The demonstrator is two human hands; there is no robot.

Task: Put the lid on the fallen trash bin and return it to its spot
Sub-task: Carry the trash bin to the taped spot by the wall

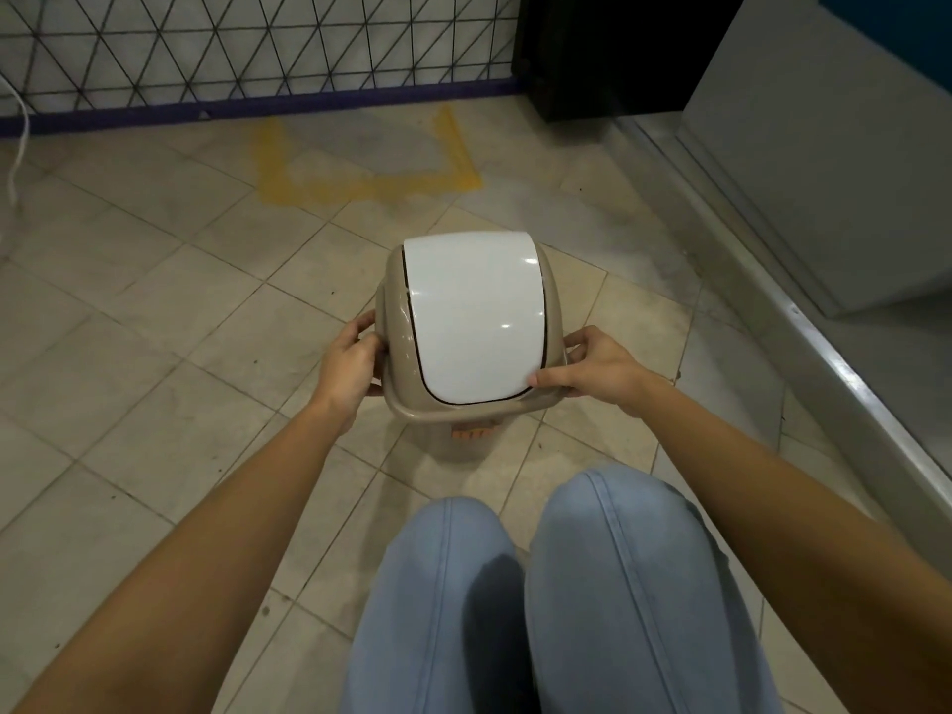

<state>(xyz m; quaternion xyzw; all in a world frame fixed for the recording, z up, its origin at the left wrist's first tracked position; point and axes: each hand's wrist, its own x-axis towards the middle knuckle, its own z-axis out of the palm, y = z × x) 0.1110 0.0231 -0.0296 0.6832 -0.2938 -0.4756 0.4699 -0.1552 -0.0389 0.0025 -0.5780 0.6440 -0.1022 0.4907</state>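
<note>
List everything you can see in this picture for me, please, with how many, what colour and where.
Trash bin: one, beige, centre, seen from above, held at both sides.
Lid: one, white flap in beige frame, on the bin.
Yellow floor marking: one, worn outline, beyond the bin by the wall.
Wire grid: one, black, top left, on a purple base strip.
White cable: one, far left edge.
Floor tiles: many, beige.
Metal ledge: one, grey, right side.
Knees: two, light blue jeans, bottom centre.
Left hand: one, gripping the bin's left side.
Right hand: one, gripping the right side.
</note>
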